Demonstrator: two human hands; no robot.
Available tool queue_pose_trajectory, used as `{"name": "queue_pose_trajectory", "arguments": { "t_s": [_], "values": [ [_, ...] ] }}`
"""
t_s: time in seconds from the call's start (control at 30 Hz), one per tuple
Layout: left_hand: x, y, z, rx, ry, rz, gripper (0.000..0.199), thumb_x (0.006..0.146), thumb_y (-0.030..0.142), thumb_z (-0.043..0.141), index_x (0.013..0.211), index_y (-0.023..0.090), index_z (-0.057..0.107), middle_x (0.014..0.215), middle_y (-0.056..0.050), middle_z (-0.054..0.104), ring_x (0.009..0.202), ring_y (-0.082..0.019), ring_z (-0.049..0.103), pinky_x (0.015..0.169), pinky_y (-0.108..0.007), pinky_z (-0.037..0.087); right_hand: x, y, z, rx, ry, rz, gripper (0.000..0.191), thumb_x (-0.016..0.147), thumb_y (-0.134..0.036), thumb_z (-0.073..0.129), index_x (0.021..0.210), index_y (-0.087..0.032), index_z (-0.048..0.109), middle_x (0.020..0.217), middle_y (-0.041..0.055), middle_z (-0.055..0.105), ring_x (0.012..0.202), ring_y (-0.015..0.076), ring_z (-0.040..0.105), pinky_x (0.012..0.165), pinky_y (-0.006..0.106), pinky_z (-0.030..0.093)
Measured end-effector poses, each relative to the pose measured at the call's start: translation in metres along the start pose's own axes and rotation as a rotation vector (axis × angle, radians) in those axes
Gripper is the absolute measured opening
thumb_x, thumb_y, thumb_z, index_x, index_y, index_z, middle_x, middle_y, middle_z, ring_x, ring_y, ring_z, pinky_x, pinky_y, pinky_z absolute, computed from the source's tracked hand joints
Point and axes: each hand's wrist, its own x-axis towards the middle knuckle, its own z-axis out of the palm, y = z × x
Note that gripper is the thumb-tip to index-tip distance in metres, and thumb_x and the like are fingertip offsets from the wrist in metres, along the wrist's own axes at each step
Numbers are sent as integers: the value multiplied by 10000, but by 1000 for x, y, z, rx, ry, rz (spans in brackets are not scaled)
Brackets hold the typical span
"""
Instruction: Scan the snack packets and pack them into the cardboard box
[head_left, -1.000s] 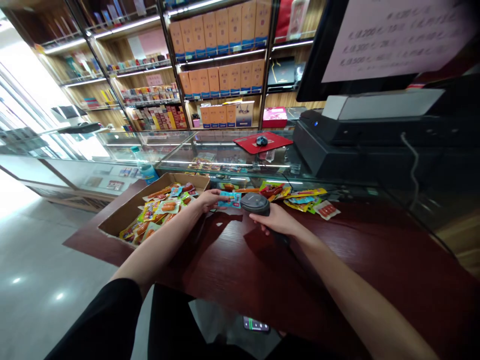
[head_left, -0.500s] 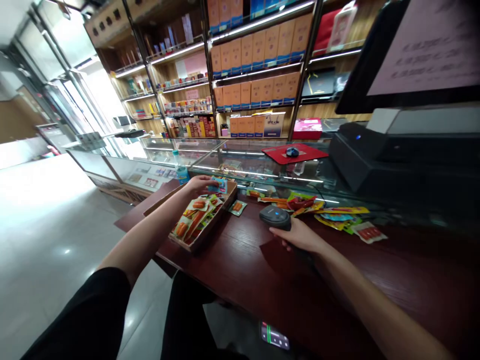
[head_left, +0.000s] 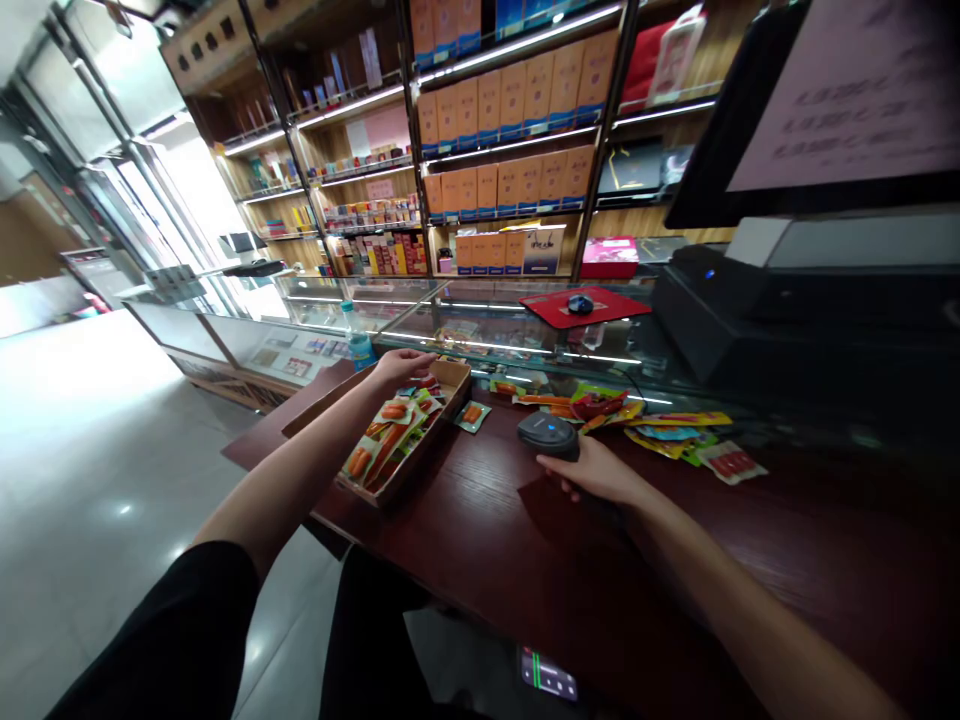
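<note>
My left hand hovers over the far part of a cardboard box, its fingers stretched out and no packet visible in them. Inside the box lie several small snack packets, some with orange sausage-like pieces; my left forearm hides part of the box. Over the dark red table, my right hand is wrapped around the handle of a black barcode scanner with a small blue light. A single snack packet rests on the table just right of the box.
More snack packets lie along the glass counter. A blue-capped bottle stands behind the box. At right is a monitor; a mouse sits on a red mat. Below the table edge a phone shows.
The light blue packet that was in my left hand is out of sight now. That hand has stayed over the box, its fingers straighter. My right hand keeps holding the scanner.
</note>
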Motion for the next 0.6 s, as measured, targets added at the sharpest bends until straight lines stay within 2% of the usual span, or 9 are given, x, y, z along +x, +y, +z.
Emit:
{"name": "queue_pose_trajectory", "arguments": {
  "t_s": [0.13, 0.33, 0.43, 0.53, 0.6],
  "values": [
    [7, -9, 50, 0, -184, -41, 380, 578, 400, 859, 762, 144, 646, 603, 1, 598, 549, -90, 584, 565, -213, 509, 0, 2, -8, 13, 47, -8, 396, 758, -529, 676, 822, -150, 581, 576, 16, 624, 432, 128, 579, 384, 220, 468],
    [28, -25, 118, 67, -254, -127, 337, 598, 332, 858, 773, 141, 643, 703, -30, 658, 620, -115, 624, 567, -204, 520, -5, 1, -24, 44, 110, 11, 326, 779, -474, 673, 784, -167, 566, 539, 0, 605, 419, 133, 578, 394, 232, 485],
    [42, -43, 144, 71, -279, -223, 327, 606, 290, 857, 803, 133, 648, 707, -39, 655, 605, -115, 617, 581, -216, 530, -6, 2, -32, 41, 123, -20, 319, 800, -476, 652, 756, -171, 568, 538, 6, 616, 420, 136, 587, 399, 232, 488],
    [57, -62, 162, 12, -237, -407, 337, 612, 255, 852, 838, 127, 637, 698, -42, 626, 613, -150, 640, 594, -262, 554, -7, 4, -38, 25, 149, -19, 327, 815, -482, 636, 757, -163, 589, 568, 21, 638, 434, 135, 603, 400, 220, 487],
    [66, -71, 172, -19, -219, -472, 320, 645, 260, 829, 856, 127, 629, 711, -53, 613, 618, -173, 651, 581, -285, 562, -7, 6, -40, 22, 165, 0, 328, 813, -479, 641, 762, -159, 592, 571, 26, 645, 431, 134, 606, 391, 209, 479]
  ]
}}
